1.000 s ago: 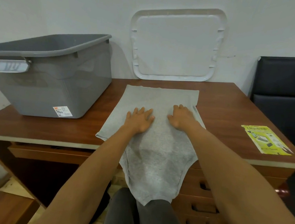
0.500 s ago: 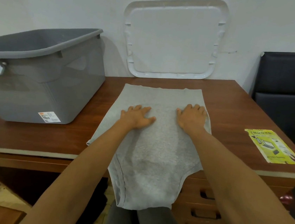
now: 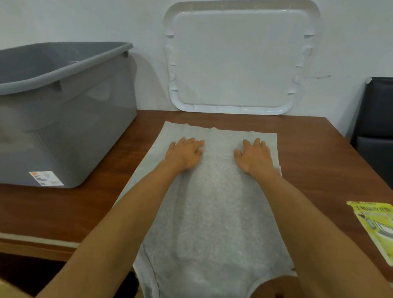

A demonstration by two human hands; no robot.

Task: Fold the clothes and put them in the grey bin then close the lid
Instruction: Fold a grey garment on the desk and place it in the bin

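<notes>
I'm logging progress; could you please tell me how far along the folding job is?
Done: the grey garment lies spread on the table. In hand: left hand and right hand press flat on it. Left: folding, putting it in the open grey bin, fitting the white lid leaning on the wall.

Wooden table (image 3: 311, 162), grey bin (image 3: 54, 118), garment (image 3: 215, 212), leaflet (image 3: 384, 234)

The garment (image 3: 215, 212) lies centred on the table (image 3: 311, 162). From it: bin (image 3: 47, 119) at 10 o'clock, lid (image 3: 238, 55) at 12 against the wall (image 3: 85, 1), leaflet (image 3: 382, 231) at 3.
</notes>
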